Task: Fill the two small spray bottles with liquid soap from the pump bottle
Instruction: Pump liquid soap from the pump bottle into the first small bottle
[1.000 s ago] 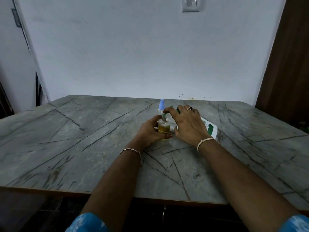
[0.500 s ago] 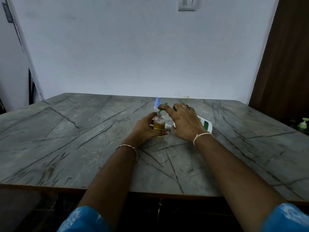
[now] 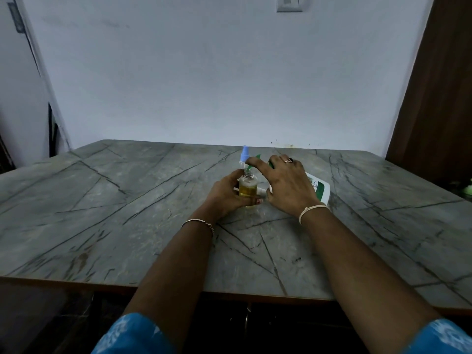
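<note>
One clear, cylindrical spray bottle [image 3: 247, 186], amber-filled.

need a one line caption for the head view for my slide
Left hand steadies a small bottle of yellow soap on the table while the right hand works the pump bottle.

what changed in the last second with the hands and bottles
The right hand lifted its fingers off the small bottle's open neck and now rests on the pump bottle behind. The left hand still grips the small bottle, upright on the table. The blue-capped bottle stayed put.
</note>
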`<state>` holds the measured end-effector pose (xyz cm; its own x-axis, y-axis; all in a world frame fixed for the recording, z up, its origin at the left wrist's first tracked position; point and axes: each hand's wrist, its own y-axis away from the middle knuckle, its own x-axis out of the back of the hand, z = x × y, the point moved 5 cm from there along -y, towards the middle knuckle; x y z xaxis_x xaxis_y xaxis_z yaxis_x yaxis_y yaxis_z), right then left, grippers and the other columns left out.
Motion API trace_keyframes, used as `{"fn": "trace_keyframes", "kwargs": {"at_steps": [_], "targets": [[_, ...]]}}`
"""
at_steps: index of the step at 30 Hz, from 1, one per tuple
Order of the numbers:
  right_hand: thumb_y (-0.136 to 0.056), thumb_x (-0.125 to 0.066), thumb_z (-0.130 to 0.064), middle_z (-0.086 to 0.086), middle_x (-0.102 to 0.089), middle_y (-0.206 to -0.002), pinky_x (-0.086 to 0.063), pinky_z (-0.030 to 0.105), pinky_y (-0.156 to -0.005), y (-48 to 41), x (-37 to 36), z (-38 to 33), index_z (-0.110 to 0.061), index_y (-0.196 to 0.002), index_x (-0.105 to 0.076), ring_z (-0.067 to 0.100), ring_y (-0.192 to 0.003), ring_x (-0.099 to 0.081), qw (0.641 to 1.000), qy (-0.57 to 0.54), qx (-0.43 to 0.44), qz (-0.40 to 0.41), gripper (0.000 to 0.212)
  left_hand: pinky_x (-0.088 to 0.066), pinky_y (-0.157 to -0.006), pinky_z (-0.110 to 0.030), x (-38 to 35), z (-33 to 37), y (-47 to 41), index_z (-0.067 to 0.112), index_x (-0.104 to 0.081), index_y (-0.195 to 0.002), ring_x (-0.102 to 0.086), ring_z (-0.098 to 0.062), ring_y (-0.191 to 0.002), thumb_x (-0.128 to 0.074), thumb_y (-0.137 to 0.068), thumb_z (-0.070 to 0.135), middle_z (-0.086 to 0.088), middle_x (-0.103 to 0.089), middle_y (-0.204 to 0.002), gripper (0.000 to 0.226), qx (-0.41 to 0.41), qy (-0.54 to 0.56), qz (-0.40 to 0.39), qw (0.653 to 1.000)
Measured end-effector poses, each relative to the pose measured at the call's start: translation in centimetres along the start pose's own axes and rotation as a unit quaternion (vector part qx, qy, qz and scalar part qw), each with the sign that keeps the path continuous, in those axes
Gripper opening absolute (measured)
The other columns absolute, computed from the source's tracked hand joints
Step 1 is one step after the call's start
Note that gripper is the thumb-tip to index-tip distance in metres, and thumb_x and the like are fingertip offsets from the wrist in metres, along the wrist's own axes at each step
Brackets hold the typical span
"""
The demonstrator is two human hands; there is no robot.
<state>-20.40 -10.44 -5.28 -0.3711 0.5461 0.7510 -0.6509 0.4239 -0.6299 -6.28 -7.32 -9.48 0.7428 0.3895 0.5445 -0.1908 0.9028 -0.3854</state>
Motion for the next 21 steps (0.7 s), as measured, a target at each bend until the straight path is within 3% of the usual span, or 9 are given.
{"fn": "trace_keyframes", "kwargs": {"at_steps": [7, 11, 21], "targets": [[-0.080, -0.064, -0.025, 0.010, -0.055, -0.111, -0.040, 0.045, -0.091, -0.07, -0.10, -0.05, -0.032, -0.143, -0.031, 0.031, -0.109, -0.050, 1.000, -0.003, -0.014, -0.014, 0.072, -0.053, -0.092, -0.034, -0.14, -0.28, -0.21, 0.032, -0.052, -0.126, -0.066, -0.013, -0.098, -0.087, -0.062, 0.036, 0.006, -0.067, -0.115, 0.074, -0.005, -0.013, -0.003, 1.000], [-0.075, -0.068, -0.022, 0.011, -0.056, -0.111, -0.041, 0.047, -0.091, -0.28, -0.11, -0.30, -0.030, -0.138, -0.038, 0.032, -0.108, -0.051, 1.000, -0.006, -0.022, -0.002, 0.070, -0.054, -0.090, -0.032, -0.12, -0.22, -0.15, 0.032, -0.053, -0.123, -0.066, -0.013, -0.098, -0.087, -0.063, 0.032, 0.005, -0.068, -0.112, 0.070, -0.013, -0.012, 0.002, 1.000], [-0.080, -0.065, -0.026, 0.010, -0.055, -0.109, -0.040, 0.045, -0.091, 0.23, -0.09, 0.02, -0.035, -0.145, -0.027, 0.031, -0.108, -0.051, 1.000, 0.006, -0.010, -0.012, 0.075, -0.052, -0.089, -0.026, -0.15, -0.06, -0.05, 0.027, -0.051, -0.129, -0.065, -0.010, -0.098, -0.086, -0.062, 0.043, 0.006, -0.068, -0.112, 0.077, -0.016, -0.024, 0.012, 1.000]]}}
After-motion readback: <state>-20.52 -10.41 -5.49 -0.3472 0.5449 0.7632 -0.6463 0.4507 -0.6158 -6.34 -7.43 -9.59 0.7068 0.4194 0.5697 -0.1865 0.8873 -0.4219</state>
